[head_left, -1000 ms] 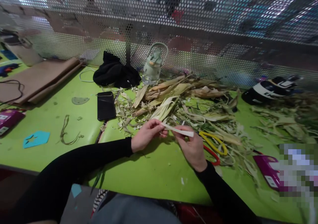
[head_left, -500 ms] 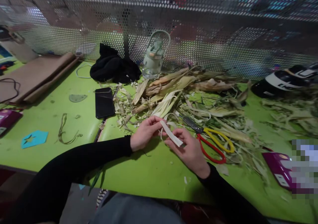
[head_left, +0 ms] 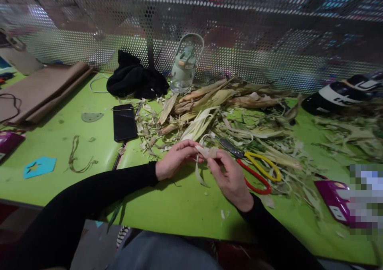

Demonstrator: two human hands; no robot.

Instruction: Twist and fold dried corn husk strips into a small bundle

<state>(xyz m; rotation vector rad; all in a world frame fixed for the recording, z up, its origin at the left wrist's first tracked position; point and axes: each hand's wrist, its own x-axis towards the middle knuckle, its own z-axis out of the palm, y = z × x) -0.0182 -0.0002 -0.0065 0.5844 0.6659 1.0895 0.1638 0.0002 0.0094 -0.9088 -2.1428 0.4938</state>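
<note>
A pale strip of corn husk (head_left: 207, 153) is held between both hands just above the green table (head_left: 179, 206). My left hand (head_left: 176, 158) pinches one end with its fingers closed. My right hand (head_left: 230, 178) grips the other end, fingers curled round it. A loose tail of the strip (head_left: 198, 173) curls down between the hands. Just right of my right hand lie scissors (head_left: 254, 170) with one yellow and one red handle. A heap of corn husks (head_left: 221, 114) spreads behind the hands.
A black phone (head_left: 124, 122) lies left of the husks. A black cloth (head_left: 136, 81) and a pale green bottle (head_left: 184, 64) stand by the perforated metal screen (head_left: 239, 34). Brown paper (head_left: 38, 88), a blue star cut-out (head_left: 40, 166) and purple packets (head_left: 335, 198) lie around.
The strip, held straight and flat between the hands before, is now bunched at the fingertips with a tail hanging down. The hands have drawn closer together.
</note>
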